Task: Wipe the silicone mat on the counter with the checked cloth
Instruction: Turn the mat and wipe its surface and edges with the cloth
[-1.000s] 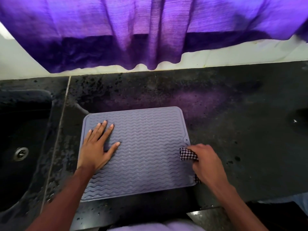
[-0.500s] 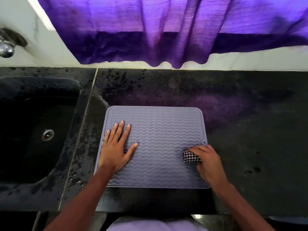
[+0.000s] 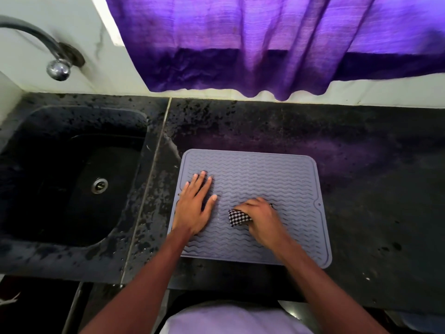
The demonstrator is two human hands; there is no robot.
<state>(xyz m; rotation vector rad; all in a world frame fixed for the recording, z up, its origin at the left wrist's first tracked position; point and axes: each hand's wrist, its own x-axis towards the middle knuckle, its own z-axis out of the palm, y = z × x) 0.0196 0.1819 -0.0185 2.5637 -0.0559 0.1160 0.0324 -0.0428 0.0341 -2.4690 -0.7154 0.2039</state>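
Note:
A grey silicone mat with wavy ridges lies flat on the black counter. My left hand presses flat on the mat's left part, fingers straight and spread. My right hand grips a bunched black-and-white checked cloth against the mat near its middle. Most of the cloth is hidden under my fingers; only its left end shows.
A black sink with a metal drain sits left of the mat, and a tap comes out of the wall above it. A purple curtain hangs over the back wall. The counter's front edge runs just below the mat.
My right hand has slid the checked cloth leftward from the mat's right edge to near its middle. My left hand stays pressed on the mat. The camera view has shifted left.

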